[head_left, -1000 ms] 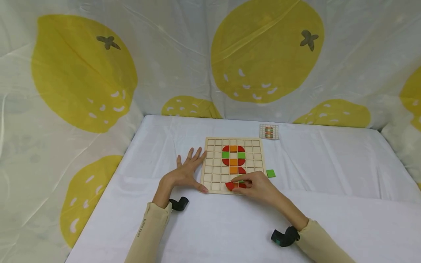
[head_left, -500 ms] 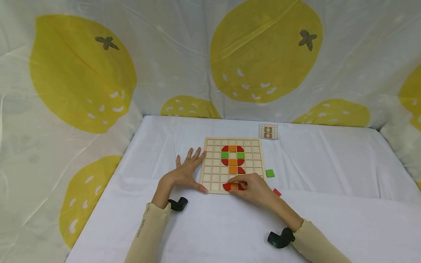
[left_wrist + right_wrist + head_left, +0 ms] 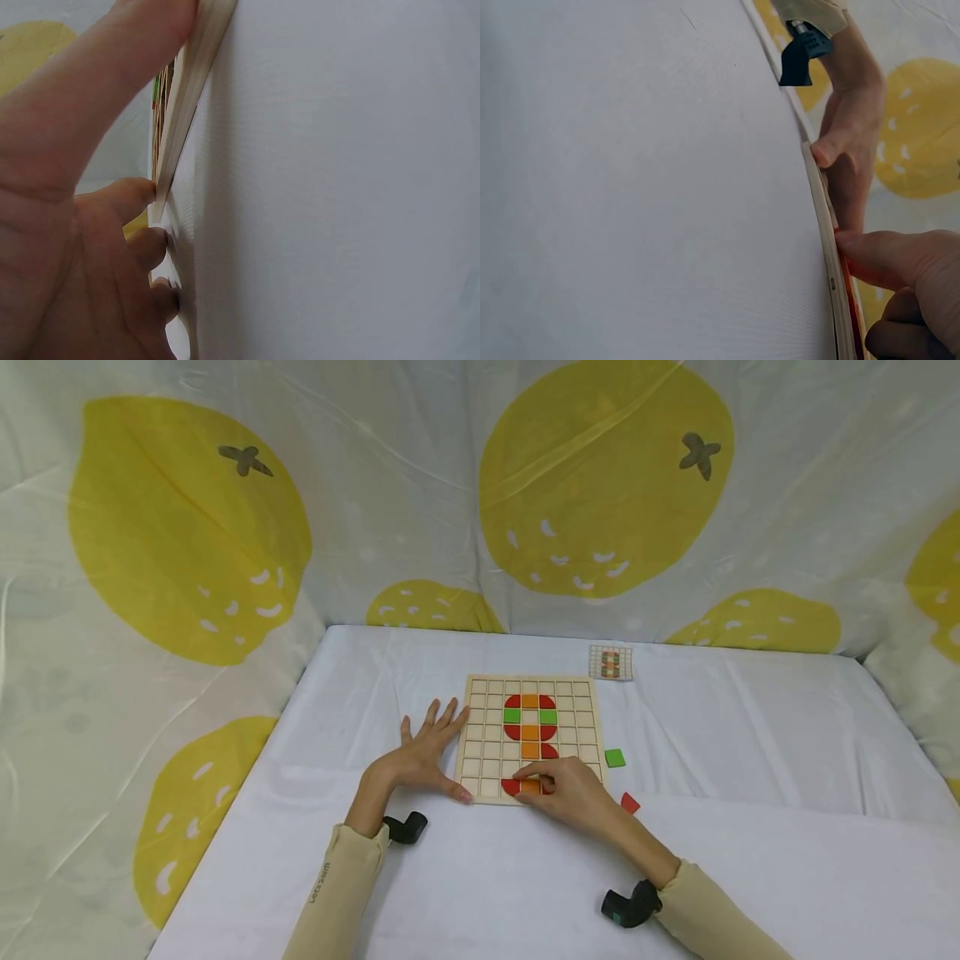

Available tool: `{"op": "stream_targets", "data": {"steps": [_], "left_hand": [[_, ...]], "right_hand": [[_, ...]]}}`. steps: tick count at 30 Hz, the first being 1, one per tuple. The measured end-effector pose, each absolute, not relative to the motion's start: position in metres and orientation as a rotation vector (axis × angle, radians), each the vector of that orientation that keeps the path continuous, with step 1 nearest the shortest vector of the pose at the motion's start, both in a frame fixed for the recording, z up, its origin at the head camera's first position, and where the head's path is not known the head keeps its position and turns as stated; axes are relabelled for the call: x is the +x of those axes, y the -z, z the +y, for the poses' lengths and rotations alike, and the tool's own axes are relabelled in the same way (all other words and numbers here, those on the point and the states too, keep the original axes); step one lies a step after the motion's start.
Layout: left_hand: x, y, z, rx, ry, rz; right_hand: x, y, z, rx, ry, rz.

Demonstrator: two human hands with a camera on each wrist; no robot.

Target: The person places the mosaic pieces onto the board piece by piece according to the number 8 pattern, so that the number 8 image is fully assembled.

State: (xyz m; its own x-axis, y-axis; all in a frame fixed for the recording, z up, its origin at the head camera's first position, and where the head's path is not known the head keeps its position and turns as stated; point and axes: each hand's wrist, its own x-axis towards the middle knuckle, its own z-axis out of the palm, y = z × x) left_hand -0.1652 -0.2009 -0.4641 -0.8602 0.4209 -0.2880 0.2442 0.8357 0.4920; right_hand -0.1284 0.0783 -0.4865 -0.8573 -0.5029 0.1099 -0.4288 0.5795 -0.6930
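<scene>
A wooden grid board [image 3: 480,750] lies on the table, with red, orange and green tiles set in its cells. My left hand [image 3: 422,758] is spread along its left side; thumb and fingertips touch the edge. In the left wrist view, the thumb rests on the board's edge [image 3: 187,105]. My right hand [image 3: 573,793] is over the bottom row, thumb and index finger pinching a red rounded-corner tile [image 3: 510,787]. That tile sits left of an orange square tile [image 3: 530,787]. The right hand hides the tiles beneath it.
A loose green square tile [image 3: 615,758] and a loose red rounded-corner tile [image 3: 630,803] lie right of the board. Behind it is a small card [image 3: 611,662] printed with a grid pattern. A lemon-print cloth [image 3: 420,485] hangs at the back.
My right hand has moved slightly left with the red tile, which now lies flatter beside the orange one. The loose red tile at right has come into view. My left hand stays put.
</scene>
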Motion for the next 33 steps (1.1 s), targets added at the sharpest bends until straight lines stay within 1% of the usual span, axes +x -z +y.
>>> {"op": "stream_targets", "data": {"steps": [15, 21, 26, 33], "left_hand": [[-0.165, 0.466, -0.200, 0.501, -0.636, 2.630], [-0.165, 0.466, -0.201, 0.494, -0.634, 2.633], [-0.165, 0.466, -0.202, 0.496, -0.635, 2.637], [-0.165, 0.467, -0.202, 0.501, -0.627, 2.638]], "right_hand": [[-0.122, 0.484, 0.074, -0.696, 1.107, 2.770], [-0.123, 0.481, 0.080, -0.683, 1.138, 2.745], [-0.129, 0.471, 0.100, -0.571, 1.195, 2.688], [-0.153, 0.459, 0.152, -0.552, 1.219, 2.669]]}}
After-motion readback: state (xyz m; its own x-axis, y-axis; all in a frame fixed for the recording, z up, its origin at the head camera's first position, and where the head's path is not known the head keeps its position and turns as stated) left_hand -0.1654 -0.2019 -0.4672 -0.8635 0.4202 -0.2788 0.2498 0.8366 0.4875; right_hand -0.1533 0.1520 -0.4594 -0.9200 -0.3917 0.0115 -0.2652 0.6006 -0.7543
